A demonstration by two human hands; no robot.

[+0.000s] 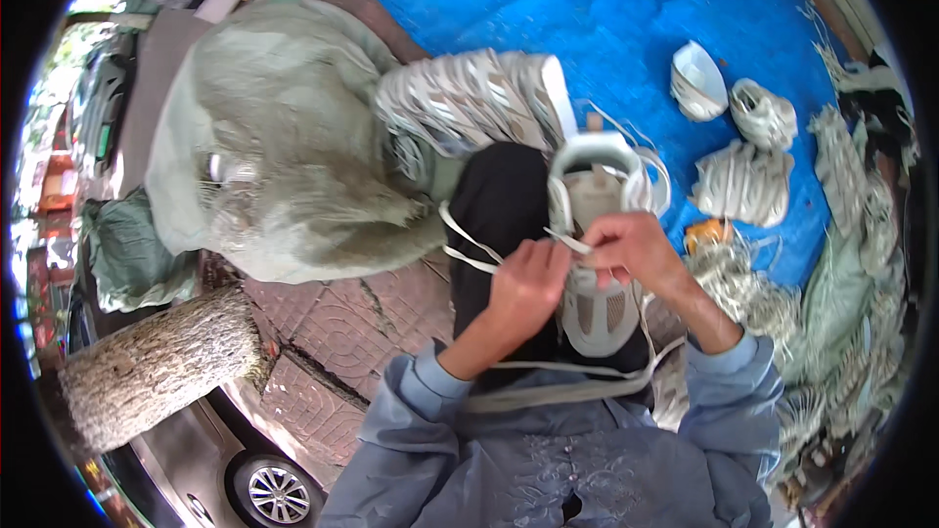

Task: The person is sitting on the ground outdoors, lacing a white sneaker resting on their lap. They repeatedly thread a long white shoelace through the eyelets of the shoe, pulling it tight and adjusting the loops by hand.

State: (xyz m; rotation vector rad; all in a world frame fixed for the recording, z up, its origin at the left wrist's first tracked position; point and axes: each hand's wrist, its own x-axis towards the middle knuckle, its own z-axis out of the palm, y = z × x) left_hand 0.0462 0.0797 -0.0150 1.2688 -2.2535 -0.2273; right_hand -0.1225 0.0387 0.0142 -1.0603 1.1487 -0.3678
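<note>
On my lap lies a whitish-beige shoe upper [597,200], its heel opening away from me and its toe toward me. A flat white shoelace [567,241] runs between my two hands above the shoe's eyelet area. My left hand [528,291] is closed with its fingertips on the lace, and a loop of lace hangs out to its left. The fingers of my right hand [631,249] pinch the lace at the shoe's right side. More lace trails across my lap below the toe. Black cloth covers my leg left of the shoe.
A nested stack of shoe uppers [469,98] lies beyond my lap, beside a large grey-green sack [274,127]. More uppers [745,181] rest on the blue tarp [606,20]. White lace bundles [748,293] lie at right. A tree trunk [156,367] and a car [235,469] stand left.
</note>
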